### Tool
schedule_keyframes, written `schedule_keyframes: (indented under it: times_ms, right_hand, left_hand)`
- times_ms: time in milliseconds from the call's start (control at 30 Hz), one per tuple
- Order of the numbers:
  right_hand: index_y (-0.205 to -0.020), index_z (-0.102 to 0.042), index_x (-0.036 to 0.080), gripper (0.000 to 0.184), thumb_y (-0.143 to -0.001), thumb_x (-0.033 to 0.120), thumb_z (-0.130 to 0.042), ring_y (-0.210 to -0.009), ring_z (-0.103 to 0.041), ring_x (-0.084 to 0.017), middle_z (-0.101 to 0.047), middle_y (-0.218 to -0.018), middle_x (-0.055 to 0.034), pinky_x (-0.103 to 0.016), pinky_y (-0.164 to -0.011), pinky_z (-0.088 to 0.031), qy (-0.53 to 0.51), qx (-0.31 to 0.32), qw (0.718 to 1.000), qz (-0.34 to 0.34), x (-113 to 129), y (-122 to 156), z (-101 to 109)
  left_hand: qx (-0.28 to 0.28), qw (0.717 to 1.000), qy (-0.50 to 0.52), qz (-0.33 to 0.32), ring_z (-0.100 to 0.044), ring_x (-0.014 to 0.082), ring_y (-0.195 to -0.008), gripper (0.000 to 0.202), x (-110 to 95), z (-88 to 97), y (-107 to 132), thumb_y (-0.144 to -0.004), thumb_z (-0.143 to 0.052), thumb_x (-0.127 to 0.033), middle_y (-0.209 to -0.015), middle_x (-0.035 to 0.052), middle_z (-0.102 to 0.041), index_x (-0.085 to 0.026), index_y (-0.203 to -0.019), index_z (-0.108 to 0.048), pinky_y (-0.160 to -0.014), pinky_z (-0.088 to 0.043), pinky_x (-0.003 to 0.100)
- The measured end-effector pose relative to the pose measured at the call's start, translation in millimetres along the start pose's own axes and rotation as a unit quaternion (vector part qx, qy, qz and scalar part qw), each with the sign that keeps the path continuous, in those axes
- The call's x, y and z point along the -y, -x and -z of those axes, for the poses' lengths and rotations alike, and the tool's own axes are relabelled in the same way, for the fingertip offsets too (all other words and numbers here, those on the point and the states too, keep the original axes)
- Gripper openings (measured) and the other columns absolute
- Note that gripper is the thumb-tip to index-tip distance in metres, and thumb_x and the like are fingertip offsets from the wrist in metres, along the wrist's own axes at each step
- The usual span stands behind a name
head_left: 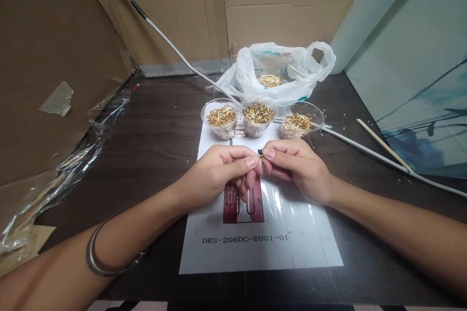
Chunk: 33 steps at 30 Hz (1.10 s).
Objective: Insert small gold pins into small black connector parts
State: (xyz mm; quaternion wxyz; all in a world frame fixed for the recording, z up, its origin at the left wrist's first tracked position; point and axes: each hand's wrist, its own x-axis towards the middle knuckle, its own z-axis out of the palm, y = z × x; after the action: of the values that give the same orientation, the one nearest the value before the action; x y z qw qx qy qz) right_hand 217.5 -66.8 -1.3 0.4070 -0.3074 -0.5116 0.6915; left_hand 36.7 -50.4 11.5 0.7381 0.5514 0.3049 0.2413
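Note:
My left hand [226, 170] and my right hand [297, 167] meet above a printed sheet [260, 257], their fingertips almost touching. Each is closed in a pinch. At the right thumb and forefinger shows a small black piece [260, 152]. A tiny gold-coloured metal pin [260, 156] glints between the fingertips of both hands, mostly hidden by them. Just beyond the hands stand three clear plastic cups: a left cup [220, 102], a middle cup [251, 132] and a right cup [318, 115]. All hold small gold-coloured metal pins.
Behind the cups, a white plastic bag [248, 68] lies open with longer gold-coloured pins inside. A white cable [171, 43] crosses the dark table [156, 121] diagonally, near a wooden stick [383, 145] at right. Cardboard walls [182, 14] enclose the back and left.

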Motion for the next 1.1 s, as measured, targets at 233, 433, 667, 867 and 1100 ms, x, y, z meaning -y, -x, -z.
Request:
schedule_keyframes:
  times_ms: [233, 433, 667, 867, 1100]
  right_hand:
    - [-0.063, -0.055, 0.014, 0.035, -0.091, 0.035, -0.057, -0.045, -0.028, -0.006, -0.038, -0.049, 0.0053, -0.023, -0.043, -0.021, 0.021, -0.003, 0.999, 0.031, -4.2, 0.5, 1.8]
    - [-0.069, -0.056, 0.014, 0.031, -0.096, 0.029, -0.050, -0.047, -0.032, -0.007, -0.039, -0.051, 0.0055, -0.024, -0.044, -0.023, 0.102, -0.022, 0.992, 0.066, -7.7, 4.1, 2.6]
    - [-0.068, -0.054, 0.015, 0.032, -0.097, 0.026, -0.046, -0.049, -0.034, -0.007, -0.040, -0.053, 0.0055, -0.023, -0.047, -0.027, 0.195, -0.037, 0.976, 0.089, -3.5, 5.3, -1.3]
    - [-0.068, -0.053, 0.016, 0.031, -0.096, 0.024, -0.045, -0.051, -0.036, -0.007, -0.042, -0.056, 0.0055, -0.024, -0.052, -0.030, 0.242, -0.046, 0.962, 0.119, -3.7, 4.9, -3.0]
    - [-0.067, -0.049, 0.017, 0.030, -0.096, 0.023, -0.042, -0.052, -0.039, -0.008, -0.041, -0.055, 0.0054, -0.024, -0.053, -0.032, 0.340, -0.061, 0.928, 0.142, -1.6, 7.0, -3.7]
  left_hand:
    - [-0.032, 0.996, -0.076, -0.027, -0.053, 0.0070, -0.050, 0.023, -2.9, -2.3, 0.2, -0.089, -0.052, -0.016, -0.056, -0.0018, -0.057, -0.013, -0.069, -0.062, -0.049, -0.050, 0.016]
    - [-0.078, 0.973, -0.204, -0.079, -0.050, 0.0049, -0.051, 0.024, -4.1, -6.0, 1.8, -0.089, -0.049, -0.012, -0.055, -0.0044, -0.055, -0.013, -0.068, -0.060, -0.049, -0.044, 0.012]
    - [-0.122, 0.905, -0.382, -0.140, -0.047, 0.0059, -0.051, 0.026, -1.5, -5.4, 5.4, -0.090, -0.051, -0.013, -0.054, -0.0051, -0.054, -0.014, -0.065, -0.059, -0.050, -0.038, 0.017]
    - [-0.135, 0.852, -0.458, -0.213, -0.047, 0.0061, -0.052, 0.028, 0.4, -6.7, 4.7, -0.088, -0.050, -0.008, -0.053, -0.0040, -0.054, -0.012, -0.061, -0.058, -0.053, -0.037, 0.019]
    - [-0.129, 0.790, -0.532, -0.276, -0.053, 0.0105, -0.058, 0.026, 5.5, -3.0, 5.5, -0.088, -0.047, -0.007, -0.063, 0.0021, -0.062, -0.009, -0.070, -0.066, -0.058, -0.041, 0.024]
